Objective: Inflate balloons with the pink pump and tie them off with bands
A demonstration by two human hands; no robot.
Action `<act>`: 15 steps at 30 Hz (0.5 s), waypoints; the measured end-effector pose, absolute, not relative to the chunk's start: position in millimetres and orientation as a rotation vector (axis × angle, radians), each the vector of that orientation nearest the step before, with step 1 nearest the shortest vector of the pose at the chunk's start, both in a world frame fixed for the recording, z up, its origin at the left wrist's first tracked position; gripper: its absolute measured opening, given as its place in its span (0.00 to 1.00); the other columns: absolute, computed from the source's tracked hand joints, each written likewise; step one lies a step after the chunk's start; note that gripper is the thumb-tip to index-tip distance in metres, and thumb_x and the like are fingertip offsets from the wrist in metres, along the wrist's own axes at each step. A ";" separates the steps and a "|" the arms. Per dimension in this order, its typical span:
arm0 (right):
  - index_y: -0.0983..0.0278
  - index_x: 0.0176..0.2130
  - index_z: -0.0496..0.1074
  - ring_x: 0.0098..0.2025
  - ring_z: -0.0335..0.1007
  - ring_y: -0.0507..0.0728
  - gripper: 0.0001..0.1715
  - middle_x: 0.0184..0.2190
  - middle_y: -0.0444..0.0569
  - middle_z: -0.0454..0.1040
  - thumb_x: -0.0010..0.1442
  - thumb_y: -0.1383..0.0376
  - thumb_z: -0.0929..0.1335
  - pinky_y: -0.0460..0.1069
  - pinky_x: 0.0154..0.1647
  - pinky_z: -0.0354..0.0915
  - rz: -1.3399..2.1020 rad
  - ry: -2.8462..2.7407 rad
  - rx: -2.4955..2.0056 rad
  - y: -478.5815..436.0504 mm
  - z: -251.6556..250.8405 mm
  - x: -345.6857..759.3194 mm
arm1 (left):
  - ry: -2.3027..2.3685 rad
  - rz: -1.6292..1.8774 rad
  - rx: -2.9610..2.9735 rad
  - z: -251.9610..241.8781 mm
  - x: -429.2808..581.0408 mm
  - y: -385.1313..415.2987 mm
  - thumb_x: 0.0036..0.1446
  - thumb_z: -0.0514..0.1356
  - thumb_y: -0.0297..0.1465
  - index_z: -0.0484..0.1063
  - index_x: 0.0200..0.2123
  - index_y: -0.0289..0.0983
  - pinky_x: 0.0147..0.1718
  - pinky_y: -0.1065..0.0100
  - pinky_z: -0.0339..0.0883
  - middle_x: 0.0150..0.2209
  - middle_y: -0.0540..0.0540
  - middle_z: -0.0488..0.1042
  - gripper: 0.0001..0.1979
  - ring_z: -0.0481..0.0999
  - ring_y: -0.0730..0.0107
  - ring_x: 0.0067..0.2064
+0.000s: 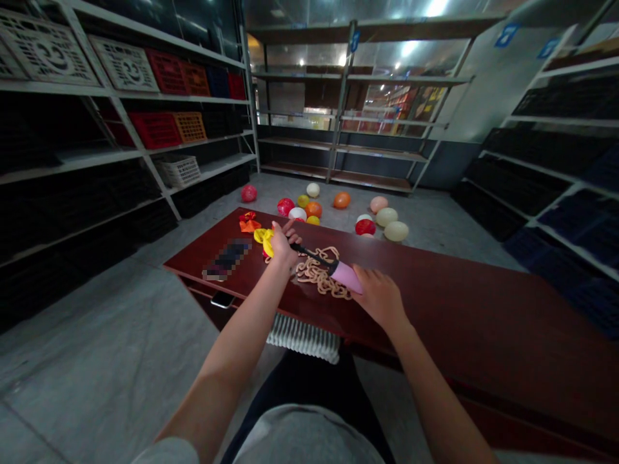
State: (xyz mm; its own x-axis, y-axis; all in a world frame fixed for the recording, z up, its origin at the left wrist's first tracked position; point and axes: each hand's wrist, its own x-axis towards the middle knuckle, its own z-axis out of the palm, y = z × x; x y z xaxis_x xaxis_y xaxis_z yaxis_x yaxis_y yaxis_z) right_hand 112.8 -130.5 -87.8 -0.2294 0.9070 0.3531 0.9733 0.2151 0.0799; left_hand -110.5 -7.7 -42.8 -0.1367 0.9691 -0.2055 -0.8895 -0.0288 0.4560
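Left grip (283, 248) shut on a limp yellow balloon (264, 241) at the black nozzle (309, 252) of a pink plastic hand pump (347, 277); right grip (380, 298) closed narrow on its barrel.
A slack pinch could let the balloon slip off the nozzle. Below lie a tangle of tan rubber bands (316, 274) and the dark red wooden bench (483, 335); inflated multicoloured balloons (313, 209) sit on the grey concrete floor (271, 193) beyond.

The desk (449, 316) has a glossy, reddish-brown wood-look finish, and the pump (346, 277) is smooth, matt pink plastic with a black tube (309, 251). The limp yellow balloon (264, 241) is thin, shiny rubber, like the inflated balloons (341, 200) on the floor (97, 361), which looks like smooth grey concrete. The shelves (382, 148) are painted metal, and the red crates (155, 130) are plastic.
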 end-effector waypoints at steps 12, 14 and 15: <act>0.62 0.59 0.66 0.42 0.70 0.63 0.28 0.43 0.55 0.76 0.64 0.53 0.66 0.52 0.37 0.57 -0.568 -2.113 -1.857 -111.3 -119.5 140.0 | 0.536 1.784 0.239 -23.1 -108.6 -10.0 0.68 0.54 0.45 0.48 0.20 0.38 0.16 0.73 0.48 0.16 0.56 0.50 0.28 0.48 0.80 0.15; 0.62 0.59 0.66 0.41 0.71 0.63 0.27 0.44 0.56 0.76 0.64 0.54 0.66 0.52 0.37 0.57 -0.543 -2.082 -1.885 -111.0 -123.7 143.8 | 0.546 1.786 0.243 -23.9 -96.3 -9.9 0.70 0.52 0.39 0.48 0.20 0.38 0.17 0.72 0.48 0.16 0.56 0.50 0.26 0.49 0.80 0.15; 0.62 0.59 0.66 0.41 0.71 0.62 0.27 0.44 0.56 0.76 0.64 0.55 0.66 0.52 0.37 0.57 -0.535 -2.074 -1.892 -111.1 -124.9 146.0 | 0.548 1.790 0.243 -24.6 -89.8 -9.6 0.70 0.51 0.36 0.49 0.20 0.38 0.17 0.72 0.48 0.15 0.56 0.49 0.25 0.49 0.80 0.15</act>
